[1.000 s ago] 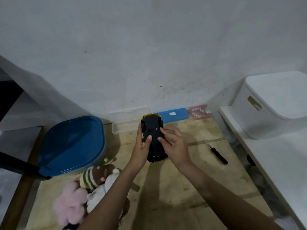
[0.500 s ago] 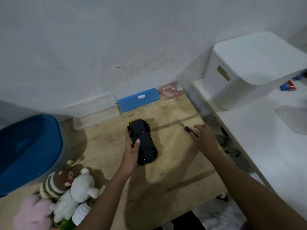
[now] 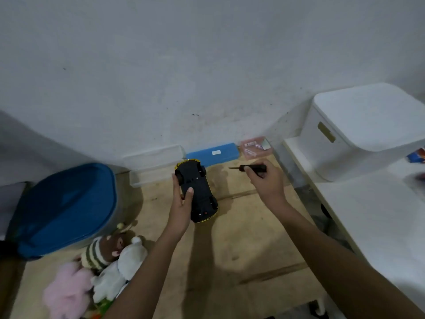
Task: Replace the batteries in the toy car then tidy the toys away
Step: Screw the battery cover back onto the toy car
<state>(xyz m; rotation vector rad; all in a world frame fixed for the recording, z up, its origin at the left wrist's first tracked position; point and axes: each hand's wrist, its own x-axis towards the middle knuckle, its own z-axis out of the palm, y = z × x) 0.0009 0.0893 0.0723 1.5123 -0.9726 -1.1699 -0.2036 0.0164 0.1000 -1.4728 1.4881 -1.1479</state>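
Note:
A yellow toy car (image 3: 199,192) is turned upside down, its black underside facing up, above the wooden table (image 3: 241,249). My left hand (image 3: 181,210) grips it along its left side, thumb on the underside. My right hand (image 3: 268,180) is raised to the right of the car and holds a small black-handled screwdriver (image 3: 249,168), tip pointing left toward the car. A pile of plush toys (image 3: 101,268) lies at the table's near left: a striped brown one, a white one and a pink one.
A blue-lidded bin (image 3: 66,208) stands at the left. Along the wall are a clear plastic box (image 3: 154,166), a blue case (image 3: 213,155) and a small pink box (image 3: 255,147). A white lidded storage box (image 3: 368,130) sits on a white surface at the right.
My right hand left the car, reached right to the screwdriver lying on the table, and has lifted it. My left hand kept hold of the upturned car.

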